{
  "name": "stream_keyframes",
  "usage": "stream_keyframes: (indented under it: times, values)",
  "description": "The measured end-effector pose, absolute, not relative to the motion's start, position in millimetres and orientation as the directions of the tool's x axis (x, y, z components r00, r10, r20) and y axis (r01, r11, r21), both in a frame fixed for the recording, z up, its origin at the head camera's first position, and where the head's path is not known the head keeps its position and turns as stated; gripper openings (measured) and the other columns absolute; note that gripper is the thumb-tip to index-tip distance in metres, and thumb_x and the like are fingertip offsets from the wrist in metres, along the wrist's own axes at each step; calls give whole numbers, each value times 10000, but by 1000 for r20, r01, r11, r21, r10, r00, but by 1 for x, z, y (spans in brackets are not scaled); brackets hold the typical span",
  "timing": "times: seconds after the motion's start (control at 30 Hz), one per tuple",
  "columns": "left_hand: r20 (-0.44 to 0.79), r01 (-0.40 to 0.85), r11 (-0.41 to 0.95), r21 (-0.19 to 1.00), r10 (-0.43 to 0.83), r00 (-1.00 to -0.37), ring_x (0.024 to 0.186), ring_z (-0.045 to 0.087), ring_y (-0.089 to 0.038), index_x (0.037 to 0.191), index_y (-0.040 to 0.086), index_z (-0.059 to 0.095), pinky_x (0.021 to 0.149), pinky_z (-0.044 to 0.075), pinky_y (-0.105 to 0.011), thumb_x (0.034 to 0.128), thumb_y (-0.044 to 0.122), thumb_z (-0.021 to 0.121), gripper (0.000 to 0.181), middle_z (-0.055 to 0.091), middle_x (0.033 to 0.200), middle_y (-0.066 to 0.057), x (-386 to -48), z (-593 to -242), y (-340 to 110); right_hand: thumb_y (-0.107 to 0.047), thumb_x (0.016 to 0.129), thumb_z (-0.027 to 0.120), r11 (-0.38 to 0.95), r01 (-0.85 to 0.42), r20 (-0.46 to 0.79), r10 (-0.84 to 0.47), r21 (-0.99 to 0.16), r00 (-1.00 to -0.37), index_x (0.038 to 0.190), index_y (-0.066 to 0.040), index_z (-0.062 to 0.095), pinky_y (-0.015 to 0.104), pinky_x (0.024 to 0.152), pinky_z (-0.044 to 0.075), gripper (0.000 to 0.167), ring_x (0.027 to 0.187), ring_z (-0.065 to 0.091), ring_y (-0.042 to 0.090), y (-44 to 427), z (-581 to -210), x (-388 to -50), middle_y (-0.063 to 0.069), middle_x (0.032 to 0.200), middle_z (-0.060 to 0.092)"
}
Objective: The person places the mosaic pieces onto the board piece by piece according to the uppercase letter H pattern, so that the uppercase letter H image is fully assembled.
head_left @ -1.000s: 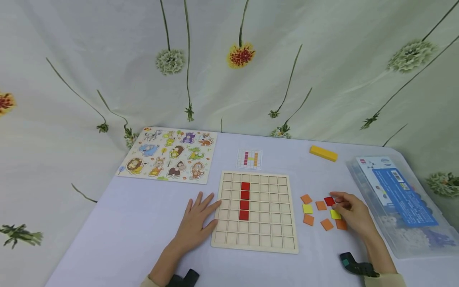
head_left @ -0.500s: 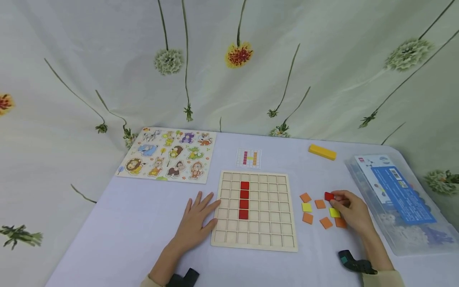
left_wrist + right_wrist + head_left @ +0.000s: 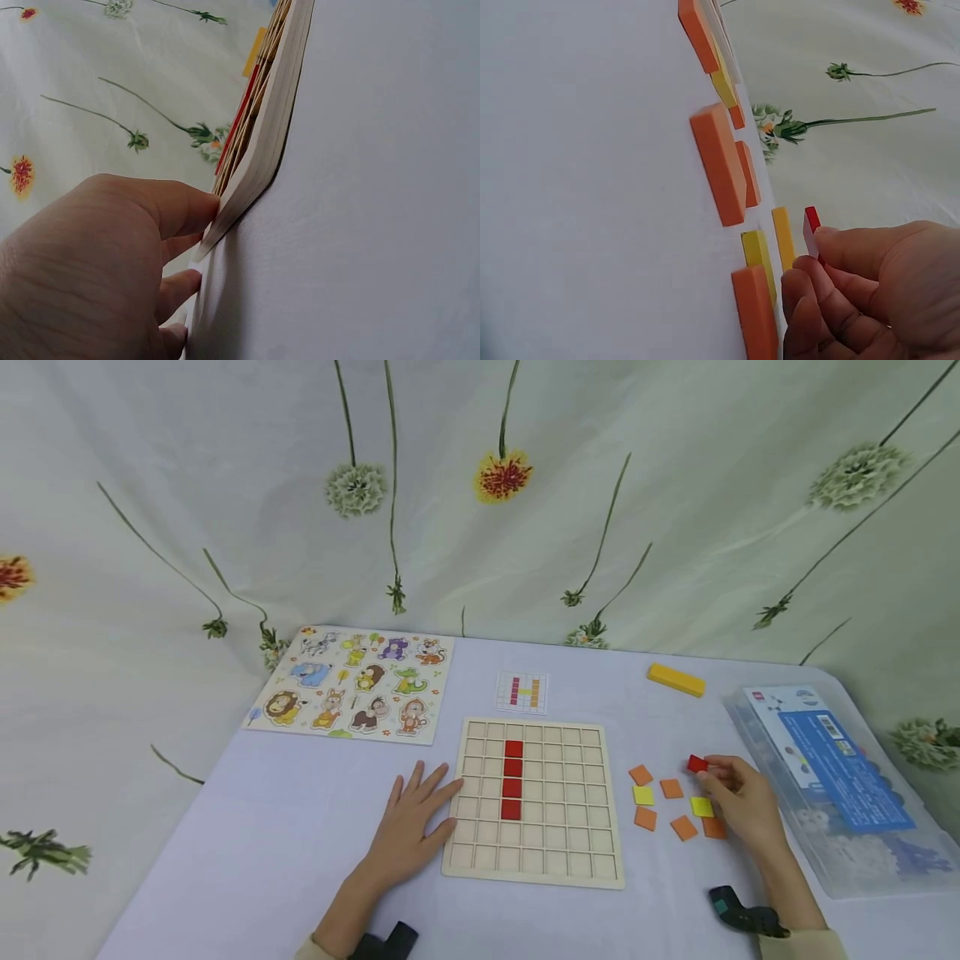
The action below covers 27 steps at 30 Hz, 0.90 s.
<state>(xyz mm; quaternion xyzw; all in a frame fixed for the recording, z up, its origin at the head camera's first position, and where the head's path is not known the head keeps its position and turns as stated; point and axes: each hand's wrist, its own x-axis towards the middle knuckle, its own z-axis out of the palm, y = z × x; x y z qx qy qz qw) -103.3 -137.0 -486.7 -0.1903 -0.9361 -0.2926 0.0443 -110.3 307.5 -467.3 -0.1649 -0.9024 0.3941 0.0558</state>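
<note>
We see the right hand (image 3: 748, 802) pinching a red tile (image 3: 697, 764), thumb and fingers barely parted; newly raised, it is now free of the loose tiles (image 3: 672, 788). The left hand (image 3: 408, 818), fingers spread, touches the board (image 3: 532, 878) at left. Beyond the white table (image 3: 285, 835), flowered cloth (image 3: 450, 552) hangs far.

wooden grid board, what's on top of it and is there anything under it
Four red tiles sit in one column on the wooden grid board, and the left hand touches its left edge. Anything beneath the board is covered, so I can't tell.
</note>
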Motion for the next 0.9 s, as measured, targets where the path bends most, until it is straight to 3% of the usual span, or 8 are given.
stream_keyframes:
  times: [0.17,0.33,0.67,0.9]
  values:
    - [188,377,759,530,328,-926,1486,198,-412,1369,159,581,1164,93,-644,895,281,628,492,423,1534,-108,-103,-486,-137,-210,971,606,649,235,-6,334,-724,-942,1279,-26,566,120,582,461,362,867,521,192,295,-454,-107,152,1067,602]
    - [182,376,759,531,331,-926,1488,195,-408,1374,159,576,1165,95,-644,898,286,626,495,422,1535,-109,-103,-486,-137,-206,947,646,667,150,52,274,-730,-960,1223,-23,595,95,639,450,335,828,532,95,277,-440,-102,128,1013,624]
    - [186,375,760,530,327,-927,1489,190,-408,1374,165,576,1165,90,-644,894,294,626,499,424,1534,-105,-104,-488,-137,-90,882,708,639,13,54,85,-769,-995,1113,-14,636,177,613,479,254,742,541,122,222,-426,-94,90,897,624]
    - [189,377,759,531,327,-926,1487,195,-412,1371,161,580,1163,91,-645,890,290,628,500,427,1531,-108,-103,-487,-137,-77,830,760,607,-121,81,-93,-786,-992,1037,-46,662,185,614,475,231,716,544,38,183,-424,-90,-11,809,609]
